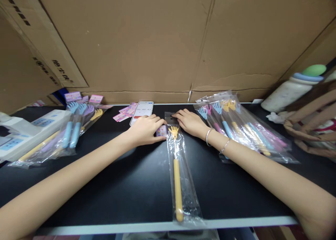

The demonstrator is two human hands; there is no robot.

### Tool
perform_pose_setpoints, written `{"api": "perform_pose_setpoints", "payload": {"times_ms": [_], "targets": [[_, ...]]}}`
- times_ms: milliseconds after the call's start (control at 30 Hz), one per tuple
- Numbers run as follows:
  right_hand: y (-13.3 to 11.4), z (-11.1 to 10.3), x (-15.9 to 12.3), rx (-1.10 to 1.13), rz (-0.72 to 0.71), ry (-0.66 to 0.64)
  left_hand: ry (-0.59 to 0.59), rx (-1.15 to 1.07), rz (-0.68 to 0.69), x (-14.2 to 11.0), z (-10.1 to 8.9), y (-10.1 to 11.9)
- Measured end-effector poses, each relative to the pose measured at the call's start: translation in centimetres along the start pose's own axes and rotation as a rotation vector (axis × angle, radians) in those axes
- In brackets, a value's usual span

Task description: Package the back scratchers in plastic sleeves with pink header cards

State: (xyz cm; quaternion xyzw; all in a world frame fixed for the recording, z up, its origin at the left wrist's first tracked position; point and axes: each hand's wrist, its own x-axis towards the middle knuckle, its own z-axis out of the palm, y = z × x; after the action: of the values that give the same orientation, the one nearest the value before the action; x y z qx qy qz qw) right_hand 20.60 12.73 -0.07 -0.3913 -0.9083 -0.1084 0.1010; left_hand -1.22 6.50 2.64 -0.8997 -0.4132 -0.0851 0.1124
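A yellow hand-shaped back scratcher (178,187) lies in a clear plastic bag (187,177) on the black table, its handle toward the front edge. At the bag's top end, my right hand (191,123) has its fingertips on the plastic; its thumb is mostly hidden. On the other side, my left hand (147,129) is closed with a small purple printed card (161,130) between thumb and fingers, beside the bag's upper left edge. Whether the card is inside the bag's mouth I cannot tell.
Bagged back scratchers with header cards (69,128) lie at left by a white power strip (49,119). More bagged scratchers (233,122) lie at right. Loose printed cards (126,112) and a phone (142,110) sit behind my left hand. A bottle (291,91) stands far right near cardboard walls (131,40).
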Motion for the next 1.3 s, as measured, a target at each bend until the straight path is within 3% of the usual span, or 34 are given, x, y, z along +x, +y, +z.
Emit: {"api": "perform_pose_setpoints", "payload": {"times_ms": [400,567,733,933,1100,1200,1300], "targets": [[0.1,0.2,0.0,0.019,0.001,0.009,-0.086,-0.238,-0.101,0.2,0.0,-1.0],[0.2,0.2,0.0,0.024,-0.006,0.000,-0.095,-0.365,-0.113,0.6,-1.1,-1.4],[0.3,0.1,0.0,0.025,-0.006,-0.006,0.017,-0.489,-0.173,1.1,-2.0,-1.4],[0.3,0.5,-0.1,0.037,-0.012,0.024,0.167,-0.641,-0.247,1.8,-0.1,-1.8],[0.7,0.6,0.2,0.128,0.007,0.054,0.246,-0.959,-0.251,5.0,1.6,-1.9],[1.2,0.8,0.4,0.256,0.111,0.076,0.232,-1.219,-0.322,7.4,2.5,-1.4],[1.7,1.1,0.5,0.391,0.190,0.147,0.202,-1.323,-0.395,8.8,3.4,-0.6]]}}
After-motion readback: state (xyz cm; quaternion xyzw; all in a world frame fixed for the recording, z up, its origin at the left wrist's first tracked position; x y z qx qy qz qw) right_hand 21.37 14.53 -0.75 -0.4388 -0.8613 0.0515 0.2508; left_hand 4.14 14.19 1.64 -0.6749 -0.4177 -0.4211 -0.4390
